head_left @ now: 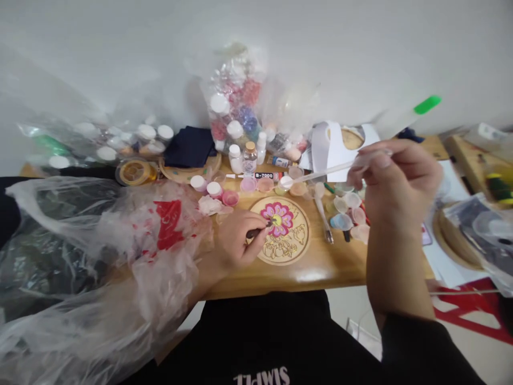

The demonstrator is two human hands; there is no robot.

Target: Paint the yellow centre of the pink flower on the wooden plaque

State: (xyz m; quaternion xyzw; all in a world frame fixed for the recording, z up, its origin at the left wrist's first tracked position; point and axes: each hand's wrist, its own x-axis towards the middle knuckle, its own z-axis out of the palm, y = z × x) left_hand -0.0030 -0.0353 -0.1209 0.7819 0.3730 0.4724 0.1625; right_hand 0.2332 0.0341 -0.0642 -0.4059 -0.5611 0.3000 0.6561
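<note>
At a wooden table's front edge, above a lettered black shirt, a person bent to a round wooden board bearing a pink-and-purple flower with a yellow centre. The left hand, its fingers drawn into a pinch, gripped a dark-handled tool at the flower. The right hand, raised at right, pinched a pale, thin stick in closed fingertips; its far end reached a small pot, though contact could not be told. Crumpled clear plastic covered the near left side. Just beyond the board, lying flat in front of white-capped bottles, was a tube marked B-7000. Farther back, a clear bag of colourful jars stood near a pale wall.
</note>
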